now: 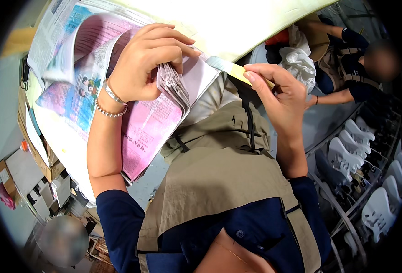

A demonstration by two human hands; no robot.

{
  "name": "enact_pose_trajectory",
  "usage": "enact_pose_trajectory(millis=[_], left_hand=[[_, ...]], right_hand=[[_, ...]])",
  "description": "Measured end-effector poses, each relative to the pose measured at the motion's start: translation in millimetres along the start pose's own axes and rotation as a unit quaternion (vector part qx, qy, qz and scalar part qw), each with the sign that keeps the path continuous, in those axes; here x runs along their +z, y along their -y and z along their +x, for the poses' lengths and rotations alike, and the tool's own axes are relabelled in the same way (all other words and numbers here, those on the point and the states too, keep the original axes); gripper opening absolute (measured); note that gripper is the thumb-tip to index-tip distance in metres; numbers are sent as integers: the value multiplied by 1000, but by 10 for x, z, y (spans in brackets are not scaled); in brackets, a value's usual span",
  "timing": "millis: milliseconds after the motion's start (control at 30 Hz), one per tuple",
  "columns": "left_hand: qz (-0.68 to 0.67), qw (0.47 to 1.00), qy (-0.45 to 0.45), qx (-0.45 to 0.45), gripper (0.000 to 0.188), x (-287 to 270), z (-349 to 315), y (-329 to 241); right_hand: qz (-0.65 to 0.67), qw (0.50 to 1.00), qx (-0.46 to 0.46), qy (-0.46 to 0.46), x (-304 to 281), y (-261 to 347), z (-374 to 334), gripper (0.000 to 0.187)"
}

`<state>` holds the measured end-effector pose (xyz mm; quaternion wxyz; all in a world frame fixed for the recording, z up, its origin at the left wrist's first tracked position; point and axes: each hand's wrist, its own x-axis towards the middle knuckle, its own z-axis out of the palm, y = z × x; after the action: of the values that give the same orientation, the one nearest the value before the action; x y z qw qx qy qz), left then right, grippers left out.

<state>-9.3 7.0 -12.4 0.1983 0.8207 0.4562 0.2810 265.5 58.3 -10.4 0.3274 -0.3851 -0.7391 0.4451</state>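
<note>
My left hand (151, 59) is curled over a thick wad of folded newspapers (171, 86), thumb below and fingers on top, gripping their folded edges. Pink and blue printed sheets (142, 132) spread beneath my wrist, with some pages curling up behind it. Between the thumb and fingers of my right hand (278, 88) is a flat yellow-handled tool with a grey end (237, 72). That grey end points left and lies close to the newspaper's edge near my left fingertips. Whether it touches the paper I cannot tell.
A pale yellow tabletop (237, 22) carries the newspapers. White bags (296, 59) sit beyond my right hand. At the right, a metal rack (333, 200) holds several white guitar-shaped bodies (344, 154). Another person (346, 68) works at the upper right; a blurred head (64, 241) shows lower left.
</note>
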Motion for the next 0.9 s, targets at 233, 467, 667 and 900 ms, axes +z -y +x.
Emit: enact_pose_trajectory(millis=[233,467,667,900], left_hand=[[38,999,-2,3,31,-40,36,-80],[8,1000,-14,9,37,-20,78,-85],[7,1000,-1,-4,66,-21,27,-41],[-8,999,-31,32,16,-12,96,-91]], right_hand=[[14,1000,2,11,22,2,2,11],[19,1000,-2,9,29,-41,-4,11],[16,999,45,12,13,-29,-12,10],[56,998,33,2,-112,47,145,10]])
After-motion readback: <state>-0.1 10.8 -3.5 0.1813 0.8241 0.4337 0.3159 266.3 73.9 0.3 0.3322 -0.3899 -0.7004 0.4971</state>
